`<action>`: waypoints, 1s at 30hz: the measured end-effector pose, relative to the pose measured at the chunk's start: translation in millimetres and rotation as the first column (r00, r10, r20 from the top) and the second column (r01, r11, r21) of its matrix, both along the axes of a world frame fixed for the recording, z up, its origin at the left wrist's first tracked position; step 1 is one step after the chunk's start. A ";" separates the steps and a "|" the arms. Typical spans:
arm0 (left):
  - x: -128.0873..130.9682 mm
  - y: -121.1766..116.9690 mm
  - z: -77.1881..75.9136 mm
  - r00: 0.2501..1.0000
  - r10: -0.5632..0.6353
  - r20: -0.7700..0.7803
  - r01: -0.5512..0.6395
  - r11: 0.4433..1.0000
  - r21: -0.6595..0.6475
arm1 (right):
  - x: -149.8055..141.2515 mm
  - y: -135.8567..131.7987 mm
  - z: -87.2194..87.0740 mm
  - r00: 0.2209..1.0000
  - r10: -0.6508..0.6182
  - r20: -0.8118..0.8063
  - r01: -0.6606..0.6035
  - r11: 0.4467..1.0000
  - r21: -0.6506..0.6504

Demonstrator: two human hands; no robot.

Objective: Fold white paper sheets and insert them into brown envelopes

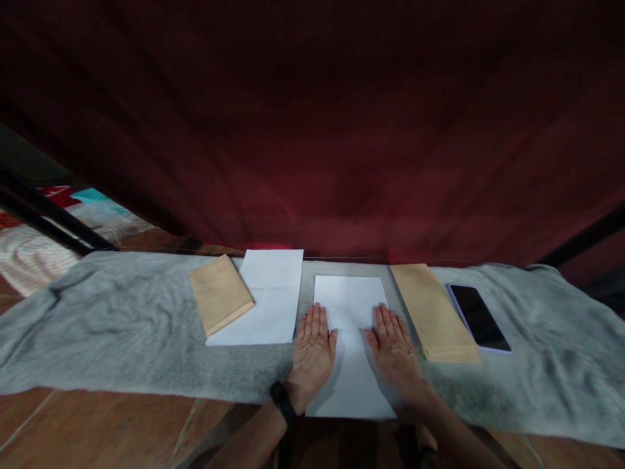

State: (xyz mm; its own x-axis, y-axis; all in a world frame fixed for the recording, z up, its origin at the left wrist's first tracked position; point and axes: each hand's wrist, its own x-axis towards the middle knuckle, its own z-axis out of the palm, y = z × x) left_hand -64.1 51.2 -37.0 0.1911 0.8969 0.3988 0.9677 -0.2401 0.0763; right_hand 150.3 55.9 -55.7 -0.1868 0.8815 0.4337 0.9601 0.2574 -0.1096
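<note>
A white sheet of paper [352, 384] lies lengthwise in front of me, with a faint crease across its middle. My left hand [313, 350] rests flat on its left edge, fingers stretched forward and a dark band on the wrist. On the right edge, my right hand [394, 348] lies flat too, its thumb pointing inward. Left of the paper, a brown envelope [219, 293] partly covers more white paper [273, 306] that shows a crease. To the right is a longer stack of brown envelopes [434, 312].
A phone [481, 319] with a dark screen lies right of the envelope stack. Everything rests on a grey cloth [137, 326] over a long narrow surface. Behind it hangs a dark red curtain [342, 163]. Brown floor tiles [122, 423] show below.
</note>
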 end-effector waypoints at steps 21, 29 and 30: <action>26.9 -38.6 8.4 0.986 -0.157 -0.048 0.152 0.984 -0.097 | -26.7 -40.0 16.0 0.982 0.189 -0.019 -0.190 0.979 -0.079; 20.9 -34.2 12.7 0.994 -0.110 -0.018 0.108 0.990 -0.094 | -16.6 -33.4 16.5 0.994 0.108 0.005 -0.107 0.992 -0.063; 21.2 -34.0 13.3 0.994 -0.106 -0.019 0.104 0.990 -0.099 | -15.2 -32.6 16.1 0.995 0.102 0.007 -0.101 0.993 -0.064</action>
State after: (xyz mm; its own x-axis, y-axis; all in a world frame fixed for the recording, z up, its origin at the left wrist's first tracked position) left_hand -42.8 17.2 -23.7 0.2948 0.9059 0.3040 0.9394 -0.3330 0.0813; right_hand 135.1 23.2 -39.5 -0.2806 0.8836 0.3747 0.9306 0.3461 -0.1191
